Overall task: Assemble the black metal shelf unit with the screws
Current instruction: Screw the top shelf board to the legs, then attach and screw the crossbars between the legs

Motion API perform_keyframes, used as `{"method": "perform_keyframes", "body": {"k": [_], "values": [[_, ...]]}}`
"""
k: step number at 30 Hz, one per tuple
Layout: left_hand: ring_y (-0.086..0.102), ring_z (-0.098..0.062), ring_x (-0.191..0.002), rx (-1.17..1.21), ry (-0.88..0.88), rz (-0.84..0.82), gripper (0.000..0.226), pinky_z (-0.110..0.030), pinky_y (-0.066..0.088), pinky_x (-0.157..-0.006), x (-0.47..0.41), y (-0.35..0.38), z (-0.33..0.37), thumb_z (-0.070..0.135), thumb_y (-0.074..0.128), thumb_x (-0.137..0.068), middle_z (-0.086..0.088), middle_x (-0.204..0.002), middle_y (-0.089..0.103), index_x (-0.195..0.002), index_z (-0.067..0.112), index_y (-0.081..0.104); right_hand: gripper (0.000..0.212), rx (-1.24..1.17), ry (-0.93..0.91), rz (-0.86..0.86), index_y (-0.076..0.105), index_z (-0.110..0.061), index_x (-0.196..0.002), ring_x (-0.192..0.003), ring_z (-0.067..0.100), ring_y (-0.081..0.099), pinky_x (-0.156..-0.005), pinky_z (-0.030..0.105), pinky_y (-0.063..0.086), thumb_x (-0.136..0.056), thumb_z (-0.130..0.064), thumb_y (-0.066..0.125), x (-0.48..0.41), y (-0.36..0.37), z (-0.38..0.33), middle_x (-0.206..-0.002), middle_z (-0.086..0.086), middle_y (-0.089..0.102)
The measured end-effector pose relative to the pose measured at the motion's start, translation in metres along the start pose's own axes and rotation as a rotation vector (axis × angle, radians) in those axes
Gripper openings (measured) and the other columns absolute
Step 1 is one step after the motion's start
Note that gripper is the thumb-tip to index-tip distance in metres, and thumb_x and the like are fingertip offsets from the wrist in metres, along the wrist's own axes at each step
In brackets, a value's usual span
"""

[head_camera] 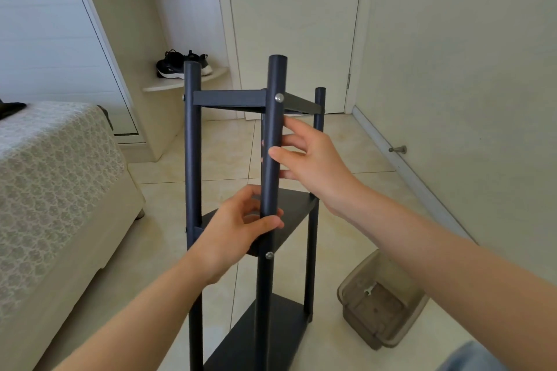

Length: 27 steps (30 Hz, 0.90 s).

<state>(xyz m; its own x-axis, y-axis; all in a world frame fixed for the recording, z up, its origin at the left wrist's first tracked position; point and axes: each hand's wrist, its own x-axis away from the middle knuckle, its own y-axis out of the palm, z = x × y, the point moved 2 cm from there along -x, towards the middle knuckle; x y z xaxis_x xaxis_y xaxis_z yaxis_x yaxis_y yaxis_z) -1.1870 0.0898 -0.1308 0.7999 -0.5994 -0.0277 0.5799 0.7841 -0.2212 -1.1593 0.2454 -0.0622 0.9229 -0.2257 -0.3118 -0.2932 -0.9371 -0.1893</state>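
Note:
The black metal shelf unit (193, 159) stands upright on the tiled floor with three shelves between round posts. Silver screws (279, 97) show on the near front post (272, 129), one at the top shelf and one (269, 255) at the middle shelf. My left hand (238, 232) is wrapped around this post just above the middle shelf. My right hand (313, 163) sits higher on the same post, thumb in front and fingers curled loosely behind it.
A bed (54, 184) fills the left side. A translucent plastic bin (379, 301) holding a small wrench lies on the floor at the right, near the wall. A closed door (292, 24) and a corner shelf with black shoes (180, 65) stand behind.

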Motion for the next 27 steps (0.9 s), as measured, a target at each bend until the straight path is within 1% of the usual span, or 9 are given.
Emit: {"method": "perform_keyframes", "body": {"k": [3, 7, 9, 12, 16, 20, 22, 26, 27], "values": [[0.074, -0.012, -0.094, 0.004, -0.005, 0.048, 0.034, -0.021, 0.06, -0.07, -0.002, -0.004, -0.001, 0.009, 0.068, -0.093, 0.004, -0.101, 0.076, -0.119, 0.028, 0.058, 0.051, 0.013, 0.036, -0.035, 0.045, -0.022, -0.145, -0.105, 0.01, 0.066, -0.082, 0.025, 0.059, -0.097, -0.008, 0.058, -0.002, -0.002, 0.004, -0.107, -0.01, 0.067], [0.075, -0.016, -0.094, 0.029, -0.007, 0.087, 0.036, -0.024, 0.061, -0.071, -0.007, -0.005, -0.004, 0.008, 0.068, -0.093, 0.004, -0.101, 0.076, -0.121, 0.028, 0.057, 0.039, 0.117, 0.122, 0.006, 0.054, -0.017, -0.136, -0.103, 0.008, 0.066, -0.083, 0.024, 0.059, -0.098, -0.016, 0.06, 0.003, -0.023, 0.034, -0.11, -0.006, 0.069], [0.075, -0.017, -0.096, 0.036, 0.0, 0.085, 0.037, -0.027, 0.061, -0.076, -0.01, -0.004, -0.006, 0.01, 0.068, -0.093, 0.007, -0.1, 0.075, -0.122, 0.027, 0.056, 0.037, 0.14, 0.212, 0.022, 0.056, -0.016, -0.133, -0.1, 0.008, 0.067, -0.083, 0.024, 0.059, -0.097, -0.017, 0.062, 0.009, -0.039, 0.058, -0.11, -0.003, 0.069], [0.075, -0.019, -0.097, 0.059, -0.004, 0.087, 0.038, -0.036, 0.06, -0.085, -0.014, -0.004, -0.008, 0.01, 0.07, -0.092, 0.006, -0.099, 0.075, -0.124, 0.025, 0.057, 0.034, 0.161, 0.371, 0.04, 0.055, -0.014, -0.13, -0.098, 0.012, 0.067, -0.084, 0.029, 0.058, -0.096, -0.016, 0.062, 0.023, -0.059, 0.103, -0.109, 0.003, 0.068], [0.075, -0.021, -0.096, 0.087, -0.008, 0.091, 0.035, -0.035, 0.063, -0.082, -0.022, -0.003, -0.011, 0.009, 0.07, -0.091, 0.004, -0.099, 0.075, -0.121, 0.024, 0.058, 0.03, 0.268, 0.586, 0.027, 0.055, -0.011, -0.126, -0.099, 0.018, 0.065, -0.082, 0.03, 0.056, -0.097, -0.015, 0.059, 0.049, -0.073, 0.177, -0.111, 0.007, 0.065], [0.075, -0.022, -0.097, 0.108, -0.023, 0.106, 0.035, -0.039, 0.062, -0.084, -0.025, -0.003, -0.012, 0.009, 0.07, -0.091, 0.003, -0.1, 0.075, -0.121, 0.025, 0.058, 0.031, 0.385, 0.761, -0.048, 0.055, -0.004, -0.128, -0.104, 0.025, 0.063, -0.077, 0.029, 0.052, -0.098, -0.015, 0.056, 0.08, -0.074, 0.241, -0.116, 0.011, 0.063], [0.075, -0.021, -0.097, 0.101, -0.016, 0.112, 0.036, -0.041, 0.062, -0.085, -0.027, -0.004, -0.011, 0.009, 0.07, -0.091, 0.004, -0.099, 0.076, -0.121, 0.025, 0.058, 0.031, 0.522, 0.794, -0.106, 0.056, -0.004, -0.126, -0.11, 0.026, 0.061, -0.082, 0.029, 0.048, -0.1, -0.019, 0.054, 0.092, -0.072, 0.266, -0.119, 0.011, 0.061], [0.075, -0.018, -0.096, 0.078, -0.003, 0.143, 0.035, -0.035, 0.063, -0.083, -0.027, -0.005, -0.009, 0.011, 0.069, -0.092, 0.007, -0.097, 0.076, -0.121, 0.027, 0.057, 0.029, 0.987, 0.822, -0.414, 0.057, -0.006, -0.123, -0.108, 0.03, 0.061, -0.083, 0.033, 0.048, -0.101, -0.012, 0.04, 0.12, -0.063, 0.305, -0.121, 0.012, 0.063], [0.075, -0.018, -0.095, 0.073, 0.0, 0.146, 0.034, -0.035, 0.062, -0.083, -0.027, -0.005, -0.009, 0.011, 0.069, -0.092, 0.007, -0.097, 0.076, -0.12, 0.026, 0.057, 0.03, 1.041, 0.832, -0.475, 0.057, -0.006, -0.124, -0.11, 0.031, 0.061, -0.084, 0.035, 0.049, -0.101, -0.012, 0.039, 0.127, -0.061, 0.313, -0.124, 0.012, 0.062]]}}
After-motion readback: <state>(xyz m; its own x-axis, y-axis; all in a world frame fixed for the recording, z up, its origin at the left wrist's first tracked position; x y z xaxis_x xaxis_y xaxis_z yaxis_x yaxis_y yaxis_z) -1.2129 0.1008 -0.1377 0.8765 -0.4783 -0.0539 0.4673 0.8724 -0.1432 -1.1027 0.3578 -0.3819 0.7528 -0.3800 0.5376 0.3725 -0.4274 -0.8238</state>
